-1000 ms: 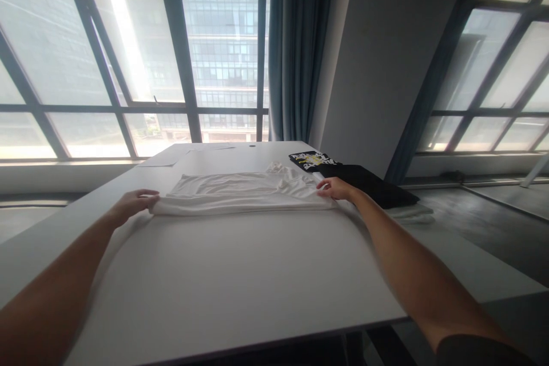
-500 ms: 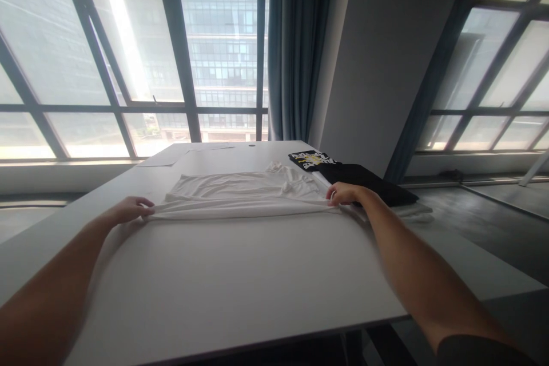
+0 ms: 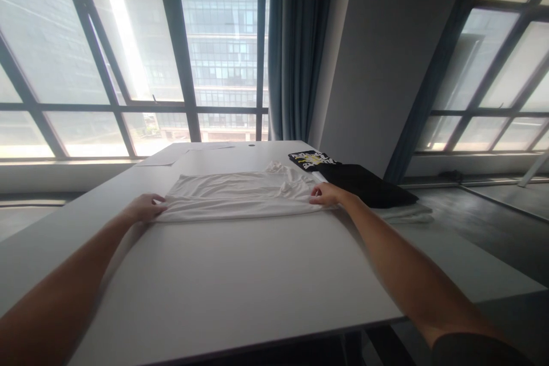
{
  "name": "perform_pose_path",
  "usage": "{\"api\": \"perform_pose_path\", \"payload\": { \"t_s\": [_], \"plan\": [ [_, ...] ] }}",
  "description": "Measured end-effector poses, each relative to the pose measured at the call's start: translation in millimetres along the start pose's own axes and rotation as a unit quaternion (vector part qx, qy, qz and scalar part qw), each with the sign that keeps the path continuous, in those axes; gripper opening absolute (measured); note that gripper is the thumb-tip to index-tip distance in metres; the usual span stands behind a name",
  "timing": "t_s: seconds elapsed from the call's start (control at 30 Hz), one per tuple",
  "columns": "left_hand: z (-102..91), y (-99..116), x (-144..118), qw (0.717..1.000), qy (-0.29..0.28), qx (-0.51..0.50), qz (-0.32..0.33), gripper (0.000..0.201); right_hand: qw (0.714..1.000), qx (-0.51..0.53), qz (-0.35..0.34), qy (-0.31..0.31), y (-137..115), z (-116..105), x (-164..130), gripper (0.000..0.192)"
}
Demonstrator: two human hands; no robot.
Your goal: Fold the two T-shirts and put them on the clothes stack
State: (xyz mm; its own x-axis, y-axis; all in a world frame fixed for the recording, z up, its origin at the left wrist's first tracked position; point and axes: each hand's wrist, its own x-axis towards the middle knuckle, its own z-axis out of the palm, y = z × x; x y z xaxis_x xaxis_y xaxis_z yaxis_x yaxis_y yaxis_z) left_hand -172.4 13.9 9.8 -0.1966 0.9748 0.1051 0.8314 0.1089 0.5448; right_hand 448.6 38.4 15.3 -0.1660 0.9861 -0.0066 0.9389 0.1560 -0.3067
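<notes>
A white shirt (image 3: 231,191) lies spread sideways on the white table (image 3: 240,274), with a long fold along its near side and wrinkles toward the right. At the fold's left end, my left hand (image 3: 146,207) has its curled fingers closed on the cloth. My right hand (image 3: 329,194) pinches the fabric near the right end, fingertips on top of the fold. The thumbs are partly hidden. Just beyond my right hand sits a stack of folded black clothes (image 3: 369,183).
A black piece with white and yellow print (image 3: 311,160) lies at the stack's far end. White folded cloth (image 3: 416,215) shows beneath the stack. Thin paper sheets (image 3: 160,158) lie at the far left, and a dark round hole (image 3: 251,145) marks the table's far edge.
Both hands have moved inward along the shirt, the left one to the right and the right one to the left. The near fold now lies flatter and wider.
</notes>
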Motion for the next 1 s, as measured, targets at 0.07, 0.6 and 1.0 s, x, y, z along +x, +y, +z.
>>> {"api": "perform_pose_path", "payload": {
  "t_s": [0.07, 0.6, 1.0],
  "plan": [
    [-5.3, -2, 1, 0.999, -0.034, 0.001, -0.024, 0.039, 1.0, 0.001, -0.025, 0.013, -4, 4, 1, 0.043],
    [5.2, 0, -5, 0.987, 0.038, 0.086, 0.133, 0.029, 0.994, -0.028, 0.027, 0.1, -19, 18, 8, 0.046],
    [-6.5, 17, -18, 0.966, 0.097, -0.232, 0.055, 0.054, 0.973, 0.072, 0.051, 0.215, -15, 32, 29, 0.042]
  ]
}}
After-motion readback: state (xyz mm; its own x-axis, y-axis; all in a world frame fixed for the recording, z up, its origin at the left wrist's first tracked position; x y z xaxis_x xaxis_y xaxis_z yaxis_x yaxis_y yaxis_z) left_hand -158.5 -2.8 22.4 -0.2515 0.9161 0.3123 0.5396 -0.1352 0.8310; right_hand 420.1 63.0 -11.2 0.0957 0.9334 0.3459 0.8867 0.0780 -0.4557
